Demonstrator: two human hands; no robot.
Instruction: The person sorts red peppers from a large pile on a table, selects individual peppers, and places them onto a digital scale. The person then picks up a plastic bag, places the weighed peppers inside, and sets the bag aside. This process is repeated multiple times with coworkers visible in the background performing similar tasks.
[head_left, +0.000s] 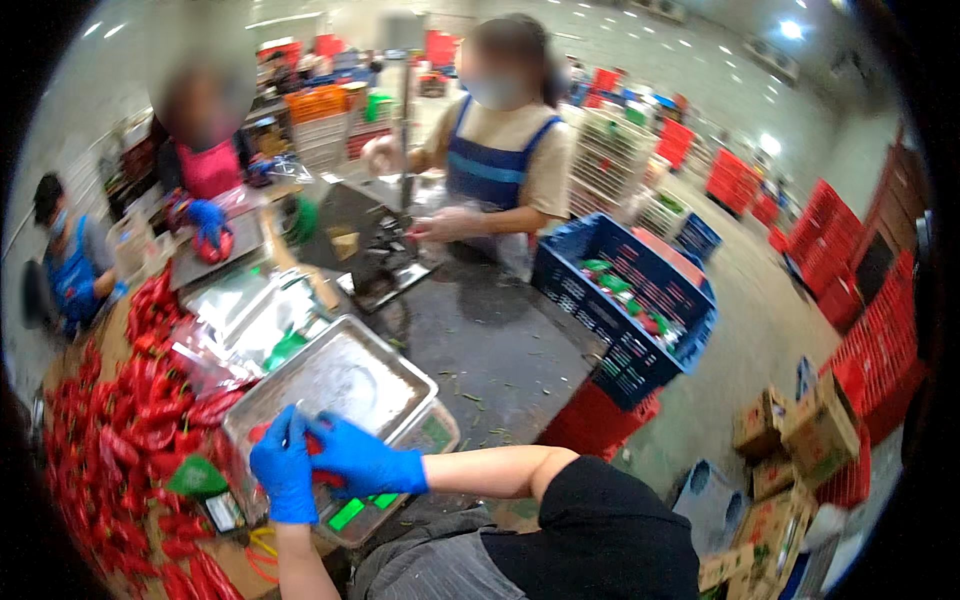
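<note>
Both my hands wear blue gloves and meet over the near end of a shallow metal tray (405,375). My left hand (283,468) has its fingers closed round a red pepper, of which only bits show. Beside it, my right hand (360,462) curls in from the right, closed on red peppers (325,478) partly covered by the glove. How many they hold is hidden. The tray sits on a scale-like base with bright green panels under my right wrist. A big heap of long red peppers (140,420) spreads to the left.
Clear plastic bags (215,360) lie between heap and tray. A dark table (480,360) stretches ahead, with green scraps on it. A blue crate (625,300) of packed goods stands right. Two co-workers face me across the table; another sits far left. Cardboard boxes (820,430) lie lower right.
</note>
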